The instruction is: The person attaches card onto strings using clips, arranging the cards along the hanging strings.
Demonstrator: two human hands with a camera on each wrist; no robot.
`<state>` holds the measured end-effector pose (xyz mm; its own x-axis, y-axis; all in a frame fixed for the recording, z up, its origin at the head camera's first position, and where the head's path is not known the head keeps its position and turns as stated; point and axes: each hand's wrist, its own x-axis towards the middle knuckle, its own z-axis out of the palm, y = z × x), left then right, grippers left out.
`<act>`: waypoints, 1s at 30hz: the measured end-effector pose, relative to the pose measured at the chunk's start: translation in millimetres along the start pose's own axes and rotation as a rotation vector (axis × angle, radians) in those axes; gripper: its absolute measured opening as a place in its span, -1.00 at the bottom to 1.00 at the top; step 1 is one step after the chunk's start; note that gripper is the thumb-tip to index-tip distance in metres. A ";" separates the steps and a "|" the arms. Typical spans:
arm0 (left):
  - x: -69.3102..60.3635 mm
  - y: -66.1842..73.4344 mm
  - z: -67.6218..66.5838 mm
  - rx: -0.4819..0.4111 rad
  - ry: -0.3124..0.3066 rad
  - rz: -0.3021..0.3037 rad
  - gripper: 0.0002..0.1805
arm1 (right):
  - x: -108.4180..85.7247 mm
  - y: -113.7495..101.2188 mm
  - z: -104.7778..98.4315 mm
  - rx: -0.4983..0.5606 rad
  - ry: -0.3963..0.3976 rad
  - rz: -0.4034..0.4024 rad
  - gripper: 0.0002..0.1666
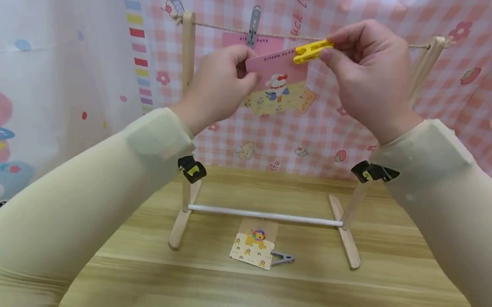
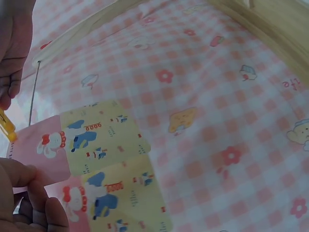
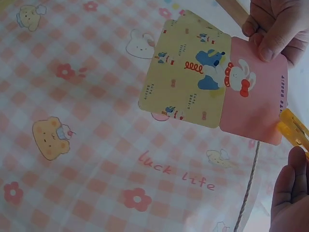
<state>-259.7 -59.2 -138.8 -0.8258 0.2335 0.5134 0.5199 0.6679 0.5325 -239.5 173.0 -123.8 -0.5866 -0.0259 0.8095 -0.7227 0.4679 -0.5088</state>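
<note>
In the head view my left hand (image 1: 221, 81) pinches the left edge of a pink-and-yellow card (image 1: 276, 83) with a rabbit on it, held tilted in front of the rope (image 1: 221, 27). My right hand (image 1: 371, 72) holds a yellow clothespin (image 1: 312, 51) by its handle end. The clothespin's jaws meet the card's top right corner; whether the rope lies between them, I cannot tell. Behind, a second card (image 1: 233, 39) of the same print hangs from the rope under a grey clothespin (image 1: 254, 26). The left wrist view shows both cards overlapping, the held card (image 2: 79, 140) in front.
A wooden frame (image 1: 188, 47) carries the rope, with a white bar (image 1: 263, 215) low between its feet. On the wooden table (image 1: 217, 296) lie a lion card (image 1: 255, 246) and a grey clothespin (image 1: 283, 258) at its right edge. A checked cloth (image 1: 470, 118) hangs behind.
</note>
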 end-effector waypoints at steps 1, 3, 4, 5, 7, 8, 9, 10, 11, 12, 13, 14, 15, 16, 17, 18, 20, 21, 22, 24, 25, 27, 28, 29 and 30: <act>1.7 1.7 -1.2 0.002 0.004 -0.005 -0.79 | 2.2 -1.2 0.2 0.003 0.003 0.001 -0.95; 4.9 4.5 -3.1 0.014 0.008 -0.012 -0.75 | 6.2 -3.3 0.5 0.010 0.006 0.009 -0.96; 6.4 5.9 -4.0 0.019 0.007 -0.015 -0.74 | 8.0 -4.2 0.6 0.012 0.006 0.010 -0.96; 7.7 7.1 -4.7 0.024 0.006 -0.019 -0.73 | 10.0 -4.8 0.7 0.028 0.008 0.012 -0.94; 9.9 9.4 -5.5 0.035 0.004 -0.028 -0.71 | 14.2 -5.7 0.8 0.046 0.016 0.006 -0.91; 10.9 10.4 -5.6 0.040 0.004 -0.031 -0.71 | 16.3 -5.9 0.6 0.049 0.020 0.001 -0.90; 11.9 11.3 -5.6 0.046 0.008 -0.030 -0.72 | 18.3 -6.0 0.3 0.052 0.023 -0.005 -0.88; 12.9 12.3 -5.5 0.051 0.011 -0.031 -0.71 | 20.3 -6.1 0.1 0.056 0.025 -0.008 -0.86; 13.8 13.2 -5.2 0.058 0.014 -0.035 -0.71 | 22.2 -6.1 0.0 0.062 0.027 -0.010 -0.85; 14.9 14.1 -4.7 0.064 0.018 -0.037 -0.71 | 23.6 -6.1 -0.1 0.052 0.024 -0.013 -0.85; 16.1 14.8 -4.1 0.065 0.022 -0.038 -0.71 | 24.8 -6.1 -0.1 0.044 0.017 -0.013 -0.85; 17.3 15.7 -3.4 0.065 0.024 -0.039 -0.71 | 25.9 -6.2 0.2 0.027 0.011 -0.015 -0.87; 18.6 16.5 -2.5 0.061 0.026 -0.041 -0.71 | 26.9 -6.3 0.5 0.019 0.004 -0.009 -0.87; 19.8 17.3 -1.8 0.050 0.024 -0.047 -0.70 | 27.8 -6.4 1.0 0.005 -0.001 -0.007 -0.88; 20.8 18.1 -0.9 0.038 0.022 -0.051 -0.71 | 28.5 -6.6 1.5 -0.008 -0.008 -0.006 -0.90; 21.8 18.8 -0.1 0.026 0.019 -0.054 -0.72 | 29.3 -6.8 2.0 -0.019 -0.013 -0.005 -0.90; 23.3 20.1 1.1 0.008 0.012 -0.061 -0.73 | 31.1 -7.5 2.8 -0.036 -0.015 -0.002 -0.92; 23.6 20.6 1.4 0.004 0.008 -0.065 -0.74 | 31.9 -8.0 3.0 -0.035 -0.015 0.003 -0.92; 23.7 20.9 1.6 0.001 0.004 -0.069 -0.74 | 32.5 -8.4 3.1 -0.040 -0.016 0.003 -0.92; 23.5 21.2 1.8 0.006 -0.003 -0.077 -0.75 | 32.8 -8.9 2.9 -0.051 -0.022 0.002 -0.94; 23.3 21.1 1.9 0.008 -0.006 -0.080 -0.74 | 32.6 -9.2 2.5 -0.064 -0.025 0.002 -0.95; 22.9 20.9 2.2 0.010 -0.011 -0.080 -0.75 | 31.4 -9.4 1.4 -0.095 -0.033 0.000 -0.96; 22.8 20.7 2.4 0.007 -0.011 -0.077 -0.75 | 30.8 -9.4 0.9 -0.111 -0.036 -0.003 -0.96; 23.1 20.8 2.7 0.004 -0.010 -0.075 -0.76 | 30.2 -9.3 0.4 -0.132 -0.041 -0.008 -0.95; 23.6 20.9 3.2 -0.001 -0.008 -0.072 -0.76 | 29.7 -9.2 -0.1 -0.155 -0.046 -0.009 -0.94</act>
<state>-269.0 -37.5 -117.7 -0.8627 0.1909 0.4683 0.4595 0.6825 0.5684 -250.2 168.1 -95.0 -0.5988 -0.0698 0.7979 -0.6651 0.5983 -0.4468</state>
